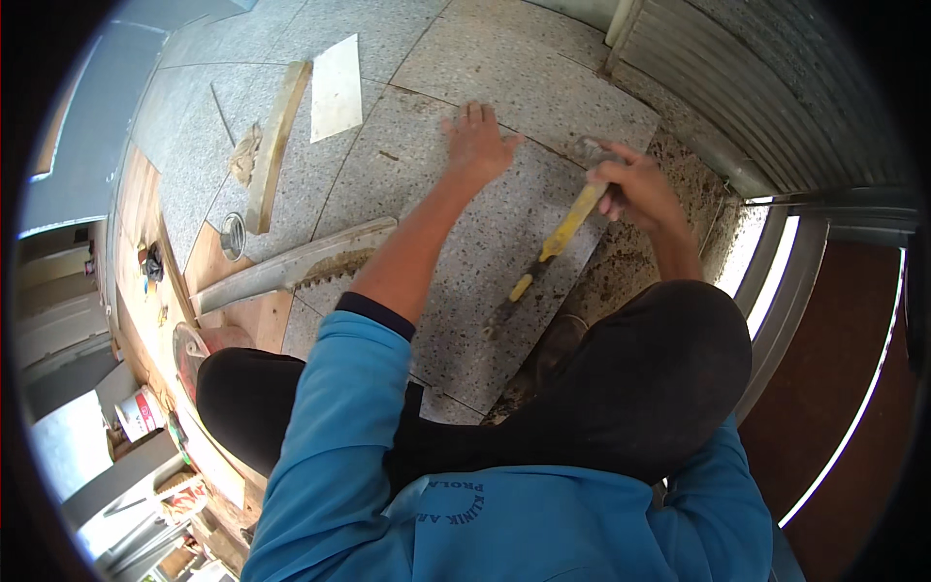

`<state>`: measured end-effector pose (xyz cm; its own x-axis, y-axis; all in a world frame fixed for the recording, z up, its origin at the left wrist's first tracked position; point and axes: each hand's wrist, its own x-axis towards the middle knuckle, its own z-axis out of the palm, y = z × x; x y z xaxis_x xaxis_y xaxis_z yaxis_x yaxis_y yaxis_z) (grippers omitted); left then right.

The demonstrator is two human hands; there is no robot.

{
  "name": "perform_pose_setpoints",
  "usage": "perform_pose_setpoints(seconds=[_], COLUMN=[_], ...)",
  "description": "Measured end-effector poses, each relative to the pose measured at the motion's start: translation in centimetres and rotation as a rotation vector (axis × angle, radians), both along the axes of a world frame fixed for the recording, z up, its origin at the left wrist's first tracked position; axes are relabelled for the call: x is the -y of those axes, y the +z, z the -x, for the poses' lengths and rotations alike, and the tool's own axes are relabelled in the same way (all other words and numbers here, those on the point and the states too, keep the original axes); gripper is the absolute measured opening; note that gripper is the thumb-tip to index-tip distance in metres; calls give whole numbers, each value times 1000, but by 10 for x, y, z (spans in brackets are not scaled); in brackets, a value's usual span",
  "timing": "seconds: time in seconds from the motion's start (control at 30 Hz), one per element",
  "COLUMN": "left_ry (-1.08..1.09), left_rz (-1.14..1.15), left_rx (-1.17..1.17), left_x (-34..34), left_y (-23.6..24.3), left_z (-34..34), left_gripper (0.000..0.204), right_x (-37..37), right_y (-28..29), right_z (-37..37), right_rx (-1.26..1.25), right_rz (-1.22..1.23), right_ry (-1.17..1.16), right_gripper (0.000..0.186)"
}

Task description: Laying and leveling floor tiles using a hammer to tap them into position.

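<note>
My left hand (477,145) lies palm down with fingers spread on a grey speckled floor tile (465,228), near its far joint. It holds nothing. To the right, my right hand (635,184) is closed round the upper part of a hammer (574,219), as it appears, with a yellow and dark handle. The handle slants down and left over the tile, and its lower end is dirty. A grey, blurred part, seemingly the hammer's head, shows beside the right fingers. Left of my left forearm, a long notched trowel (291,264) or metal straightedge with a toothed, mortar-smeared edge lies on the floor.
A wooden batten (278,145) and a white rectangular piece (336,87) lie on tiles at the far left, near an open can (233,236). A bucket (208,341) stands by my left knee. Dirt-covered ground (621,267) borders the tile; a corrugated shutter (756,87) rises at far right.
</note>
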<state>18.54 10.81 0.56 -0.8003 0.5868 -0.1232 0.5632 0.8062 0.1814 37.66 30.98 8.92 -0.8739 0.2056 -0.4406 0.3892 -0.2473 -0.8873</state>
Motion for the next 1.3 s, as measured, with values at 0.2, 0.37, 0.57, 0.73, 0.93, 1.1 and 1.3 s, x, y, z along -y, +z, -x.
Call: perform_pose_setpoints(seconds=[0.2, 0.37, 0.57, 0.73, 0.93, 1.1, 1.3], left_ry=[-98, -132, -241, -352, -361, -244, -147], left_rz=[450, 691, 655, 670, 609, 589, 571], left_rx=[-2, 73, 32, 6, 116, 144, 292], left_x=[58, 107, 173, 163, 186, 222, 238], left_y=[59, 108, 139, 143, 153, 154, 140], left_z=[57, 103, 120, 103, 93, 82, 99], left_gripper=[76, 66, 67, 64, 63, 64, 67], right_x=[51, 78, 91, 86, 38, -35, -48], right_y=[-69, -77, -87, -95, -121, -109, -101], right_z=[5, 5, 17, -3, -22, -40, -36], right_rx=[79, 119, 57, -209, -542, 47, 226], right_rz=[231, 214, -106, -928, -1463, -838, -771], right_ry=[86, 177, 243, 185, -105, -532, -502], right_gripper=[65, 64, 55, 29, 15, 21, 26])
